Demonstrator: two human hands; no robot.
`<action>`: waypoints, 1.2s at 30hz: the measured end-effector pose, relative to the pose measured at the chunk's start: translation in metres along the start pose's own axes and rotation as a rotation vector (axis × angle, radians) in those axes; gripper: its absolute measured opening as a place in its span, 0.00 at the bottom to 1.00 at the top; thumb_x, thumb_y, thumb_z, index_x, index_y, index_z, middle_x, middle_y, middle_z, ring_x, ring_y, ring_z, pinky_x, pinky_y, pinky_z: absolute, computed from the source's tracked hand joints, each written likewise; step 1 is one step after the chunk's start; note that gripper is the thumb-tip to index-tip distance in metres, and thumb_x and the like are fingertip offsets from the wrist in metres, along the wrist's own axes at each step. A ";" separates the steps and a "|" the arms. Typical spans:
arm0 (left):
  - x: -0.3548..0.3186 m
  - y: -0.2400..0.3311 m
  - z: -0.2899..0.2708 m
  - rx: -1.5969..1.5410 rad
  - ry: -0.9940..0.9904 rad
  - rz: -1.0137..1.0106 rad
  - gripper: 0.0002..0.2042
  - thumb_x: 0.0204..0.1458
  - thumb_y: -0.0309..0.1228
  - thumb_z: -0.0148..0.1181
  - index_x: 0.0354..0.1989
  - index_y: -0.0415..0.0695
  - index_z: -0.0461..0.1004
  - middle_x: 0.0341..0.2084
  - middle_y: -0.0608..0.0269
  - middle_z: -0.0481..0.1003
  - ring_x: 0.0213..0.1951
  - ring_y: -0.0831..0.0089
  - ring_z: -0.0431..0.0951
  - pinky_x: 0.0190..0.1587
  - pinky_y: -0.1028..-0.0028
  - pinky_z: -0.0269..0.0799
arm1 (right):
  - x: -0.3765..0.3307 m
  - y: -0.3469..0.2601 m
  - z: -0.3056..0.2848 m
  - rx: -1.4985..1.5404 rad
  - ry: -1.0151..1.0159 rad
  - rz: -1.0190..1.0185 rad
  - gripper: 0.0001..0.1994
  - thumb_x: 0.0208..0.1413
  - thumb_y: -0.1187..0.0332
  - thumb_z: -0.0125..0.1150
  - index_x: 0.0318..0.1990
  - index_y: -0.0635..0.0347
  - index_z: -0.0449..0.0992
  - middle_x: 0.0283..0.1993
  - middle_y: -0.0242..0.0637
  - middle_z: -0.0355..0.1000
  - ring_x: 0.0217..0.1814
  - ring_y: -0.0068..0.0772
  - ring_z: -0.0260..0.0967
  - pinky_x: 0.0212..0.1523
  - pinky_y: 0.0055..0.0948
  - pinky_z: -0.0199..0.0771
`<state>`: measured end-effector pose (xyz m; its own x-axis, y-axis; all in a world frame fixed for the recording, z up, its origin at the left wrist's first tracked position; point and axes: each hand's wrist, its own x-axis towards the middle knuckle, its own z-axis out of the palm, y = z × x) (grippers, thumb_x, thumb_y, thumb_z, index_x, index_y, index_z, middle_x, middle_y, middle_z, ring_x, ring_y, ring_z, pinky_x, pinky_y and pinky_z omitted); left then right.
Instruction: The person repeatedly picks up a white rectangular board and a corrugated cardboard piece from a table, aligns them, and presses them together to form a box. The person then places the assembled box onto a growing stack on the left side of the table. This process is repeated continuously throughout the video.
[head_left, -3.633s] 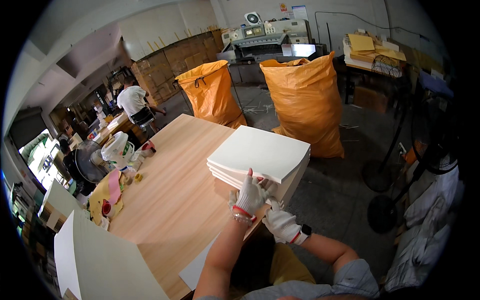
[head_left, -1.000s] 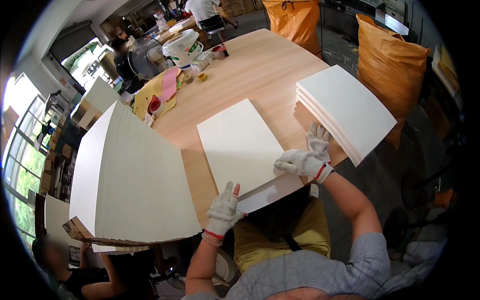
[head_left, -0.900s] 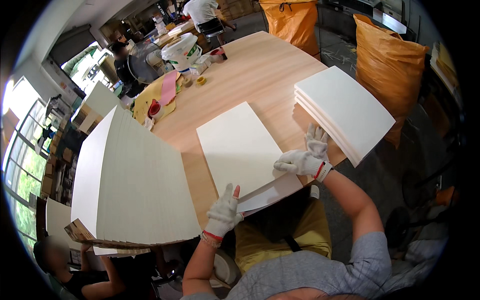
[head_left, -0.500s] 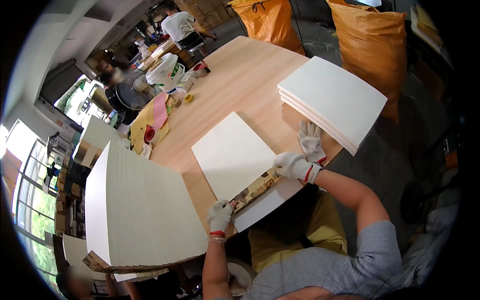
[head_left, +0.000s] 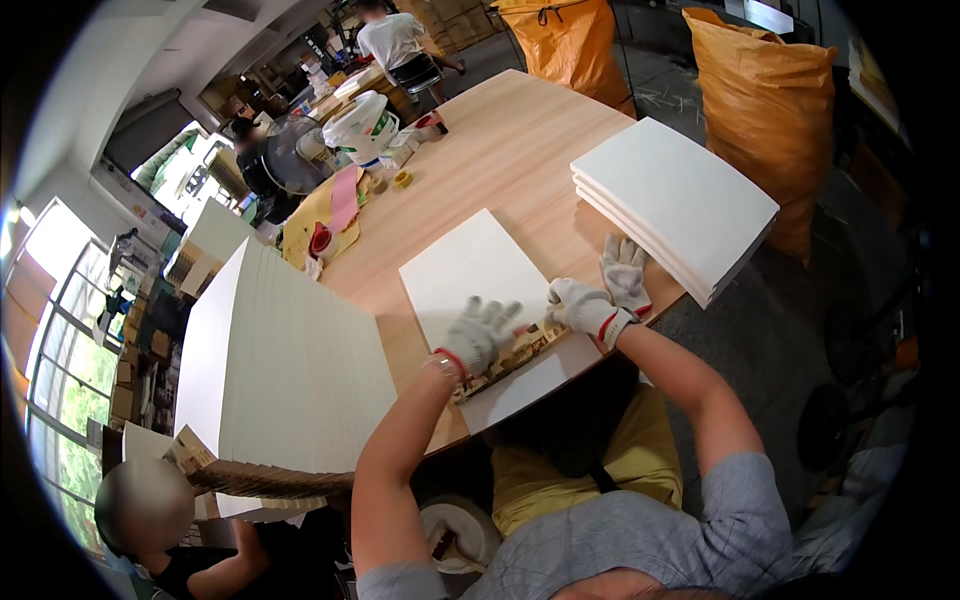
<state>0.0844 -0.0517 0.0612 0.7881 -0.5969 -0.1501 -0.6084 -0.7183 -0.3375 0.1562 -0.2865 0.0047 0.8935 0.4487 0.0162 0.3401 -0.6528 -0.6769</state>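
A large white sheet (head_left: 478, 265) lies on the wooden table before me, with a brown and cream printed strip (head_left: 530, 347) along its near edge. A plain white flap (head_left: 545, 382) shows on my side of that strip. My left hand (head_left: 482, 332), in a white knitted glove, has its fingers spread over the sheet's near left part. My right hand (head_left: 580, 305), gloved too, is closed at the near right corner and pinches the strip's end. A loose white glove (head_left: 625, 272) rests just beyond my right hand.
A stack of thick white boards (head_left: 680, 200) sits at the right table edge. To the left rises a tall fanned pile of white sheets (head_left: 300, 360). Tape rolls (head_left: 403, 180), a white bucket (head_left: 362, 128) and orange sacks (head_left: 765, 120) stand farther off. A person (head_left: 150, 510) is at lower left.
My left hand has lifted from the sheet's near left corner and moved right and inward over the strip, fingers opening. The right hand stays at the right corner. The view has shifted slightly.
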 end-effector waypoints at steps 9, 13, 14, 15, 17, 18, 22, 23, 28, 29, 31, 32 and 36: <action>0.033 -0.009 -0.036 -0.081 -0.492 0.203 0.50 0.33 0.35 0.74 0.67 0.75 0.49 0.70 0.61 0.44 0.69 0.57 0.46 0.68 0.64 0.47 | -0.022 0.020 -0.040 0.253 -0.061 -0.396 0.07 0.56 0.68 0.51 0.37 0.59 0.73 0.32 0.39 0.73 0.32 0.40 0.70 0.33 0.36 0.71; 0.041 -0.015 -0.010 -0.269 -0.381 0.074 0.48 0.33 0.37 0.73 0.66 0.75 0.52 0.68 0.60 0.47 0.66 0.53 0.51 0.65 0.64 0.54 | -0.030 -0.057 0.071 -0.193 0.070 -1.028 0.05 0.48 0.67 0.55 0.33 0.49 0.74 0.38 0.31 0.72 0.38 0.34 0.71 0.37 0.35 0.72; 0.044 -0.016 -0.001 -0.370 -0.403 -0.011 0.45 0.37 0.38 0.71 0.66 0.74 0.53 0.67 0.59 0.48 0.66 0.52 0.51 0.64 0.64 0.55 | -0.034 -0.089 0.100 -0.152 0.027 -0.971 0.06 0.47 0.67 0.55 0.35 0.49 0.74 0.36 0.30 0.71 0.40 0.32 0.71 0.36 0.34 0.71; 0.046 -0.018 0.009 -0.469 -0.417 -0.101 0.42 0.40 0.39 0.69 0.66 0.73 0.54 0.67 0.57 0.50 0.66 0.52 0.52 0.64 0.65 0.56 | -0.047 -0.123 0.118 -0.398 -0.020 -0.800 0.06 0.48 0.65 0.55 0.34 0.50 0.74 0.35 0.29 0.70 0.39 0.31 0.70 0.35 0.34 0.71; 0.033 -0.017 -0.059 -0.139 -0.553 0.182 0.36 0.45 0.41 0.65 0.65 0.70 0.56 0.65 0.55 0.52 0.65 0.51 0.53 0.63 0.65 0.58 | -0.038 -0.144 0.131 -0.127 0.217 -1.015 0.07 0.48 0.64 0.54 0.34 0.50 0.75 0.35 0.30 0.71 0.38 0.32 0.70 0.35 0.35 0.72; 0.034 -0.016 -0.055 -0.211 -0.507 0.153 0.35 0.46 0.41 0.63 0.65 0.70 0.56 0.66 0.55 0.52 0.65 0.51 0.53 0.63 0.65 0.57 | -0.036 -0.139 0.140 -0.146 0.144 -1.011 0.09 0.49 0.63 0.54 0.36 0.51 0.76 0.37 0.31 0.72 0.39 0.33 0.71 0.35 0.35 0.72; 0.031 -0.020 -0.005 -0.180 -0.284 0.221 0.43 0.41 0.33 0.67 0.66 0.74 0.50 0.67 0.54 0.49 0.66 0.51 0.52 0.64 0.66 0.56 | -0.033 -0.090 0.116 -0.225 0.073 -1.063 0.08 0.50 0.64 0.53 0.36 0.49 0.76 0.34 0.29 0.71 0.38 0.31 0.71 0.33 0.32 0.72; 0.027 -0.020 0.012 -0.093 -0.221 0.281 0.48 0.37 0.28 0.69 0.67 0.77 0.48 0.68 0.54 0.47 0.66 0.51 0.52 0.64 0.66 0.56 | -0.028 -0.077 0.070 -0.411 -0.185 -0.953 0.06 0.49 0.65 0.54 0.34 0.49 0.76 0.30 0.29 0.70 0.33 0.30 0.71 0.30 0.30 0.72; 0.040 -0.011 -0.034 -0.149 -0.468 0.197 0.49 0.34 0.28 0.71 0.65 0.79 0.51 0.68 0.62 0.48 0.65 0.56 0.53 0.68 0.66 0.49 | -0.028 0.063 -0.054 -1.052 0.111 -0.080 0.11 0.55 0.64 0.53 0.45 0.52 0.73 0.35 0.37 0.73 0.39 0.32 0.72 0.37 0.34 0.72; 0.040 -0.012 -0.031 -0.151 -0.463 0.168 0.48 0.34 0.28 0.70 0.65 0.79 0.52 0.68 0.62 0.48 0.65 0.56 0.53 0.68 0.66 0.48 | -0.028 0.049 -0.056 -1.031 0.295 -0.120 0.11 0.55 0.65 0.53 0.45 0.52 0.73 0.37 0.39 0.73 0.40 0.34 0.72 0.39 0.34 0.72; 0.033 -0.011 -0.020 -0.159 -0.466 0.111 0.48 0.35 0.26 0.69 0.64 0.81 0.53 0.67 0.63 0.49 0.65 0.57 0.53 0.69 0.66 0.46 | -0.023 0.007 -0.046 -0.958 0.652 -0.203 0.12 0.56 0.66 0.52 0.47 0.52 0.72 0.41 0.43 0.74 0.43 0.38 0.73 0.43 0.35 0.71; 0.028 -0.008 -0.027 -0.025 -0.366 0.194 0.39 0.42 0.27 0.63 0.64 0.74 0.56 0.66 0.61 0.51 0.61 0.61 0.59 0.65 0.62 0.54 | -0.014 -0.001 -0.034 -0.612 0.430 -0.020 0.12 0.56 0.64 0.52 0.46 0.55 0.72 0.41 0.46 0.74 0.44 0.41 0.72 0.45 0.36 0.70; -0.008 0.011 0.015 0.036 0.008 -0.071 0.20 0.55 0.33 0.49 0.58 0.56 0.66 0.49 0.62 0.67 0.41 0.64 0.70 0.45 0.60 0.66 | 0.000 -0.019 -0.031 0.021 -0.156 0.225 0.23 0.53 0.45 0.52 0.43 0.56 0.73 0.35 0.43 0.74 0.40 0.43 0.71 0.44 0.39 0.67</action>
<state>0.0734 -0.0493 0.0447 0.8286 -0.5475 -0.1171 -0.5467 -0.7461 -0.3801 0.1585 -0.2933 0.0405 0.8894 0.3834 -0.2488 0.1304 -0.7346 -0.6659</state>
